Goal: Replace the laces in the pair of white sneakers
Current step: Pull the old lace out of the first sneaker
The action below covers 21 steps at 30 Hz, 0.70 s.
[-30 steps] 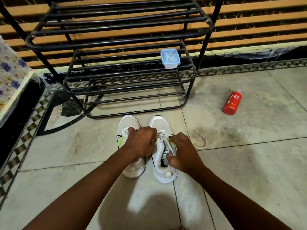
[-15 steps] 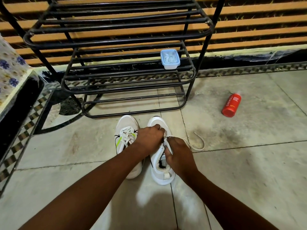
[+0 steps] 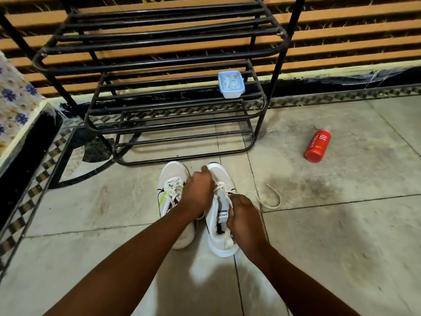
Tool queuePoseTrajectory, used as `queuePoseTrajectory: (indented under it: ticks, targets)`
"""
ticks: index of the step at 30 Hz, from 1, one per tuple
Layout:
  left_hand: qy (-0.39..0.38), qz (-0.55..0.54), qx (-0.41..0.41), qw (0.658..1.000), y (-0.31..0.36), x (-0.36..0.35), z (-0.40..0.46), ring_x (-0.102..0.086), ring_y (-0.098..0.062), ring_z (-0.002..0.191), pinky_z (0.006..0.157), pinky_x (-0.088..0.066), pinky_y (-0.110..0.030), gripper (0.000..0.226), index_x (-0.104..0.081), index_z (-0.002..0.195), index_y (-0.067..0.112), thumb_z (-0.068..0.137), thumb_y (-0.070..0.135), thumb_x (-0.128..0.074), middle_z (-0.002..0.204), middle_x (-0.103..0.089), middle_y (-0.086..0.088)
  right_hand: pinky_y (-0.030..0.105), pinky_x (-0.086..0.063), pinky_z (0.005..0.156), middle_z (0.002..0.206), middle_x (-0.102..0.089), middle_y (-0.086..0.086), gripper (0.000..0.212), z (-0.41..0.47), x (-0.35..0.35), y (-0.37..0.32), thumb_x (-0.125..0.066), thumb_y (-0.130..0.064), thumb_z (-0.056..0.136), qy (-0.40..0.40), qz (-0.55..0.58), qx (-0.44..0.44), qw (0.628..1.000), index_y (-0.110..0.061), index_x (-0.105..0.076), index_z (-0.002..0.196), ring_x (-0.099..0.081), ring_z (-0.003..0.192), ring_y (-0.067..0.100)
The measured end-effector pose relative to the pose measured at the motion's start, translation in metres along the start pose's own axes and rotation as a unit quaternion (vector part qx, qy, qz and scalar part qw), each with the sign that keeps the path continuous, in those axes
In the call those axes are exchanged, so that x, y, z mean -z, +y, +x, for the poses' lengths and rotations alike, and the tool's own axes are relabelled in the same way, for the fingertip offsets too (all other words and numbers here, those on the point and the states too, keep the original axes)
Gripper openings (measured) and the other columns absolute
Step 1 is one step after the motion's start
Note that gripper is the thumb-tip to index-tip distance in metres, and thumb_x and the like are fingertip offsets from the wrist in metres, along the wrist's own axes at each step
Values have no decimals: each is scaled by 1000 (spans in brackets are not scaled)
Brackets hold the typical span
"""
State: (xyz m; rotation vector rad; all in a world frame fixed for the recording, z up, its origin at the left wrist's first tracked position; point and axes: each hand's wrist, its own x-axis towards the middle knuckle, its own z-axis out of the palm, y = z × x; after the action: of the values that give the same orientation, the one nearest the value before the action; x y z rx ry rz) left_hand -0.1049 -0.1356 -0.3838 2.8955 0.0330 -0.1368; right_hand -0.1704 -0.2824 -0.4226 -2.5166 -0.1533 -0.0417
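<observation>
- On the tiled floor (image 3: 341,236) in front of you, the pair of white sneakers stands side by side, toes toward the black metal rack (image 3: 159,65); placed this way, the lacing of both faces up at you and sits within easy reach of either arm.
- The left sneaker (image 3: 169,179) is laced, its lace criss-crossed over the tongue, and it lies partly under your left forearm.
- The right sneaker (image 3: 219,242) is the one in hand: its grey tongue shows bare along the middle, and a white lace (image 3: 272,197) trails from the eyelets in a loose loop onto the floor to the right. It looks as though you are working this lace through the eyelets near the toe, though whether out or in I cannot tell.
- Your left hand (image 3: 198,192) reaches across over the front eyelets, knuckles up, fingers curled together; they appear to pinch the lace, but the contact is hidden beneath the hand.
- Your right hand (image 3: 245,215) sits at the shoe's right edge beside the tongue, fingers curled inward and gripping the upper, probably steadying the shoe against the other hand's pull.
- Both forearms come in low and converge on that shoe.
- A small blue-rimmed tub (image 3: 231,84) sits on the rack's shelf, and a red bottle (image 3: 317,144) lies on the floor well to the right.
</observation>
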Motion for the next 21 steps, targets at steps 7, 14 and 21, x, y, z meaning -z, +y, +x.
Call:
queuePoseTrajectory:
  ticks: [7,14,21]
  targets:
    - [0,-68,-95,993,1,12,-2,-64,-30,106,74,-46,-35,31,-58,110,26,84,9,-59,115,-67,3,31,-51,75,115,-63,8,38,1,-6,0,-62,3,78,-5,2,-17,1000,-9,-66,114,-64,103,27]
    - [-18,-36,-127,991,-3,15,1,-65,-31,101,75,-49,-38,17,-62,97,25,97,35,-49,105,-70,-1,32,-52,86,125,-59,13,46,1,-13,2,-60,13,77,11,34,-23,999,-3,-63,120,-61,112,31]
    - [0,-126,-98,987,-7,-2,7,-63,-5,97,75,-50,-30,9,-72,88,26,93,19,-69,96,-55,15,14,-34,93,139,-48,7,54,-1,-11,-3,-50,14,84,-9,32,-27,999,-6,-53,134,-52,122,22]
